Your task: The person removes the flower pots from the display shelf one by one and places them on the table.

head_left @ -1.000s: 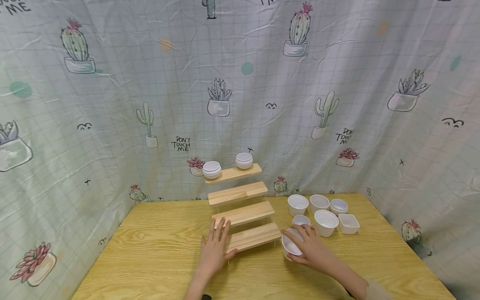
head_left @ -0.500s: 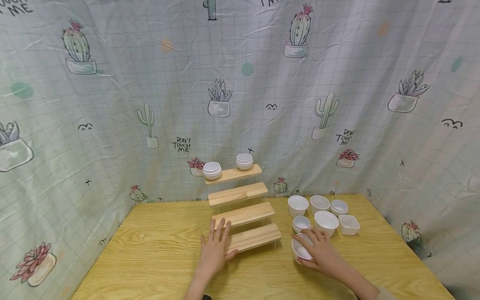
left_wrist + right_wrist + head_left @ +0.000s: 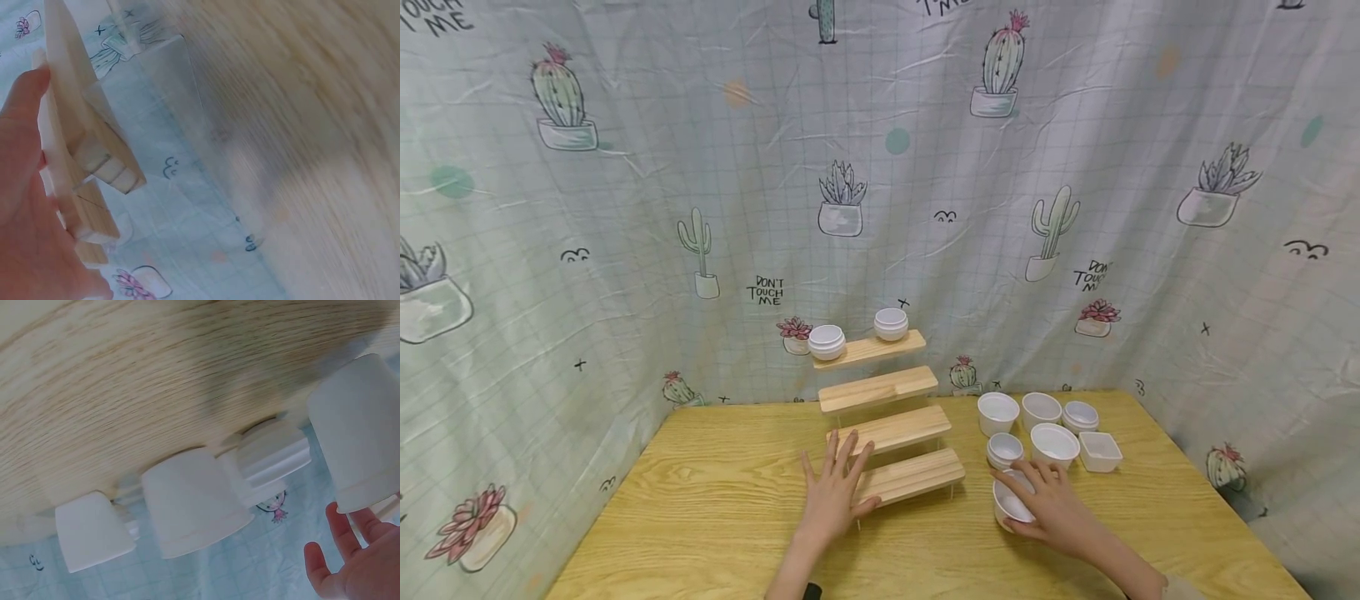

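My left hand lies with spread fingers over the left end of the lower steps of a wooden tiered stand. In the left wrist view its thumb touches the edge of a board. My right hand holds a round white pot by the rim, just right of the stand's lowest step. The right wrist view shows this pot upside down in the picture, with fingertips at its rim. Two small white pots stand on the top step.
Behind the right hand stand several more white pots, some tapered and some ridged, and a square pot at the far right. They sit close together on the wooden table. A cactus-print curtain hangs along the back and sides.
The right hand has moved right and a little nearer to me with the white pot, away from the stand. The left hand stays at the stand, its fingers slightly wider spread.
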`<state>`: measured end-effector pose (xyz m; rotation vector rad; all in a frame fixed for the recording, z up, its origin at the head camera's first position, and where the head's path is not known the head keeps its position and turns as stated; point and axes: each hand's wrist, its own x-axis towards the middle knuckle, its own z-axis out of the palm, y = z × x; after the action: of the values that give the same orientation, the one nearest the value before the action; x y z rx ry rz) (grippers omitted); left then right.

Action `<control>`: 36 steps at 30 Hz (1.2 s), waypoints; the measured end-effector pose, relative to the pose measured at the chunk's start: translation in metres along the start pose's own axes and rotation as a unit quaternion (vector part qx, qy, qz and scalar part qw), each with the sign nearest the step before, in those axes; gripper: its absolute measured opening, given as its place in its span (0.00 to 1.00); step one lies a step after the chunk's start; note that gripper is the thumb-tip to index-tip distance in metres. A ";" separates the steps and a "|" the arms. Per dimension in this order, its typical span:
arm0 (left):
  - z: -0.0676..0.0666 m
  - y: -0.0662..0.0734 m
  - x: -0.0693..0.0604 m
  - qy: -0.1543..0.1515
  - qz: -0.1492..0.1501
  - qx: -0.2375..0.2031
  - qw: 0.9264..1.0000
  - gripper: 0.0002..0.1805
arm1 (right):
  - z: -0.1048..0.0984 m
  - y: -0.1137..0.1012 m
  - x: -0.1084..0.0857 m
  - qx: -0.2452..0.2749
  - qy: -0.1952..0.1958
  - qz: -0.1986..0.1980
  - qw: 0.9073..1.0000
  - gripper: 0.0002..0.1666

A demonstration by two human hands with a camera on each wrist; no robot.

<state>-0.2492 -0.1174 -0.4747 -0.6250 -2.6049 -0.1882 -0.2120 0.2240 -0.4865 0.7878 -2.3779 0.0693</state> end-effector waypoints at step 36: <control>0.005 -0.003 -0.001 -0.018 0.005 -0.013 1.000 0.43 | 0.015 0.014 -0.004 0.011 -0.010 0.022 1.000 0.37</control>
<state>-0.2520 -0.1194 -0.4793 -0.6560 -2.6368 -0.2099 -0.2250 0.2342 -0.4990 0.7507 -2.4172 0.1071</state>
